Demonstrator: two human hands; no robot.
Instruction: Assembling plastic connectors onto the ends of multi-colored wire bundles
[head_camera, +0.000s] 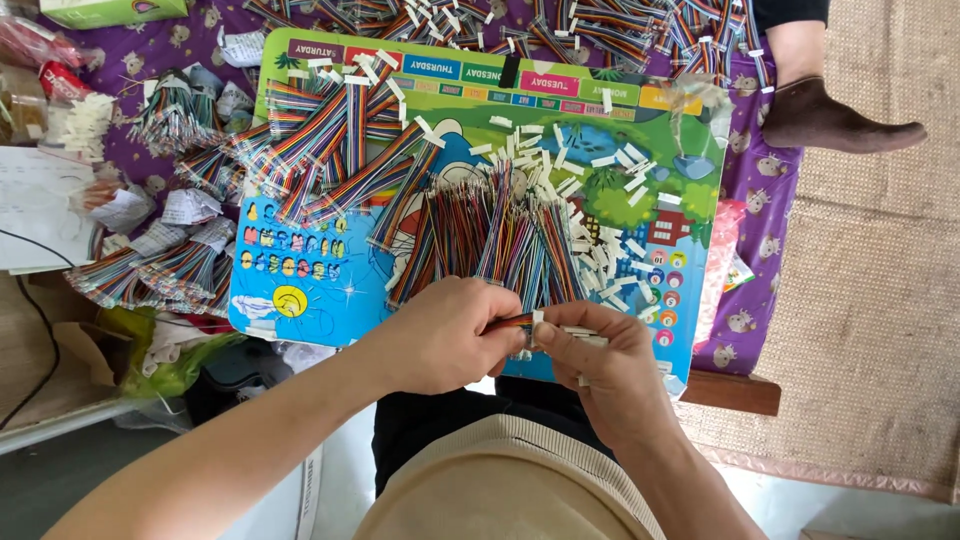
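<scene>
You get bright, even daylight here, with no hard shadows; only soft shade sits under your hands (530, 345) and at the near left below the table edge. The glossy coloured board (300, 290) shows a faint sheen but no strong glare. Focus is sharp across the middle. Toward the far corners the wide lens bends lines slightly, and your near forearms look a little soft.

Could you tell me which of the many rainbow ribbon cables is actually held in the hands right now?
The short ribbon cable pinched between the left hand and right hand; unlike the cables piled on the colourful board, it is lifted clear.
</scene>
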